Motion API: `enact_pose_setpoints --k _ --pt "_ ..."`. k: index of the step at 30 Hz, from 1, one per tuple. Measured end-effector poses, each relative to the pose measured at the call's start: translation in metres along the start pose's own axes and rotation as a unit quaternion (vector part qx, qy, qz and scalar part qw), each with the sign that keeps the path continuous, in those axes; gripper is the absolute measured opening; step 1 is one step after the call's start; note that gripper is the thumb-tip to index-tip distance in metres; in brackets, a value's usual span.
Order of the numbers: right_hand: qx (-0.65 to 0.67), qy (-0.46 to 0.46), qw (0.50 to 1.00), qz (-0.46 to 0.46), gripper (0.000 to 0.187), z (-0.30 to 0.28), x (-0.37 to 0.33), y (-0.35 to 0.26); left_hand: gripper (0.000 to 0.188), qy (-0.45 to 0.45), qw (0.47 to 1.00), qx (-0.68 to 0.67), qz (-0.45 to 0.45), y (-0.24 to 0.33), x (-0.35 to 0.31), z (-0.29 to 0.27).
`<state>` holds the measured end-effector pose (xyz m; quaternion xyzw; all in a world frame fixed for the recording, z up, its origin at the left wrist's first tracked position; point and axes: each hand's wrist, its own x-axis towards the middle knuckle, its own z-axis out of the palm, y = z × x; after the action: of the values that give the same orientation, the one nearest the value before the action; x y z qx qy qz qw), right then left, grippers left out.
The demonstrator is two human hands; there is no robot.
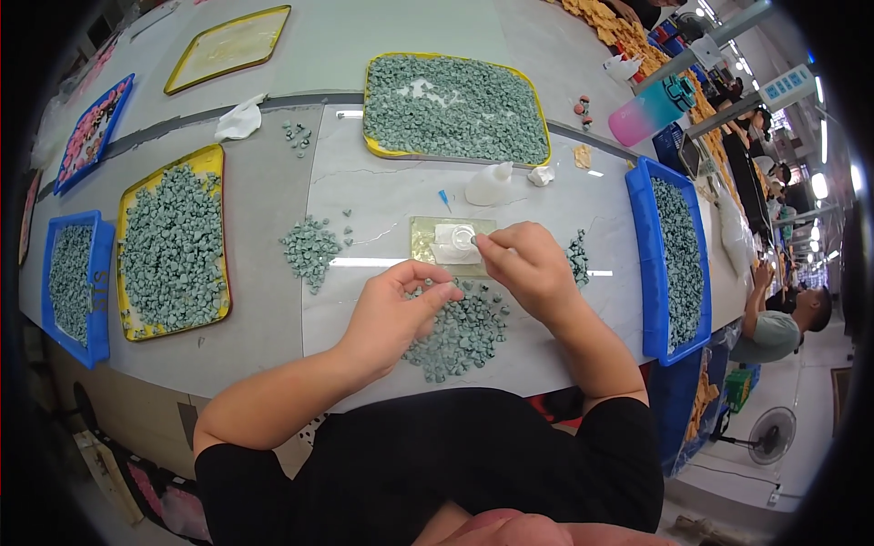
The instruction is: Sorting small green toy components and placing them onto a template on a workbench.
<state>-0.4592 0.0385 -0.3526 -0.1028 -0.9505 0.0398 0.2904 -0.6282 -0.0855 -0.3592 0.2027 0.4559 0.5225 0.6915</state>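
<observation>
My left hand (390, 311) is closed with thumb and index finger close together, above the near pile of small grey-green pieces (469, 335). Whatever sits between those fingertips is too small to make out. Further right, my right hand (533, 266) is pinched at the edge of a small clear round dish (462, 238); what it grips is hidden. Under the dish lies something white on a yellowish flat plate (421, 238). Just beyond the plate are a white squeeze bottle (490, 185) and a small blue pointed tip (444, 200).
Loose grey-green piles flank the plate, one at left (311, 250) and one at right (578, 257). A yellow-rimmed tray (366, 109) of pieces lies beyond, another yellow tray (225, 196) at left. Blue bins stand at left (102, 282) and right (642, 246). A pink-teal bottle (645, 114) stands far right.
</observation>
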Motion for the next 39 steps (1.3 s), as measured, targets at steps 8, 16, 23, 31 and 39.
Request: enact_pose_setpoints --k 8,16,23,31,39 --pt "0.498 0.037 0.742 0.447 0.016 0.005 0.002 -0.017 0.012 0.0 0.998 -0.056 0.01 -0.004 -0.002 -0.009" --pt "0.602 0.022 0.625 0.497 0.01 0.011 0.001 -0.027 0.015 -0.04 0.993 -0.111 -0.031 -0.003 -0.002 -0.013" --pt "0.462 0.033 0.806 0.368 0.008 0.012 0.004 -0.039 0.027 -0.068 0.987 -0.126 -0.073 0.001 -0.002 -0.013" --pt "0.159 0.085 0.984 0.008 0.029 0.017 0.007 -0.04 0.032 -0.07 0.986 -0.125 -0.082 0.0 -0.004 -0.011" --pt "0.071 0.088 0.99 -0.086 0.023 0.022 0.006 -0.043 0.027 -0.064 0.987 -0.134 -0.068 -0.001 -0.01 -0.011"
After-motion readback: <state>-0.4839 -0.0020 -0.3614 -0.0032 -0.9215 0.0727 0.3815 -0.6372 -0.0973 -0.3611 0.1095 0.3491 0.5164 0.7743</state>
